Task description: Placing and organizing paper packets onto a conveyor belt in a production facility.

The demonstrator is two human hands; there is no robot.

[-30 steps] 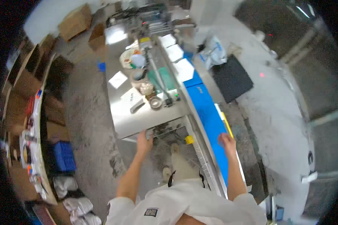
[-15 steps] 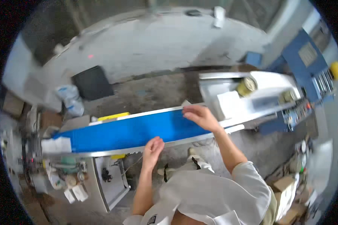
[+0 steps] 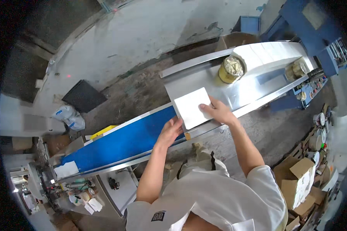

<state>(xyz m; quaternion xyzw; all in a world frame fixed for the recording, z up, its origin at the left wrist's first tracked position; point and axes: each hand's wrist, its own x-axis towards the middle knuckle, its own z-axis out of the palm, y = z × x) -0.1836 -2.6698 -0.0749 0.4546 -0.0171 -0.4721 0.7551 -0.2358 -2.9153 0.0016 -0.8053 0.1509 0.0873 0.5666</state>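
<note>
A flat white rectangular piece (image 3: 192,107), like paper or card, is over the left end of the metal table (image 3: 204,79). My right hand (image 3: 219,111) grips its right side, thumb on top and the other fingers partly hidden. At the piece's lower left corner is my left hand (image 3: 170,132), fingers loosely bent and somewhat apart; whether they touch the edge I cannot tell. Below that hand runs the blue conveyor belt (image 3: 123,140). Another white piece (image 3: 66,169) lies at the belt's far left end.
On the metal table stand a gold-coloured tin (image 3: 232,70) and a second tin (image 3: 297,69), beside a long row of white pieces (image 3: 272,56). A blue machine (image 3: 304,23) adjoins at the right. Cardboard boxes (image 3: 297,177) are piled at lower right.
Both hands have moved from above the belt to the white piece at the metal table, and my right hand has taken hold of it. The view has turned to the right.
</note>
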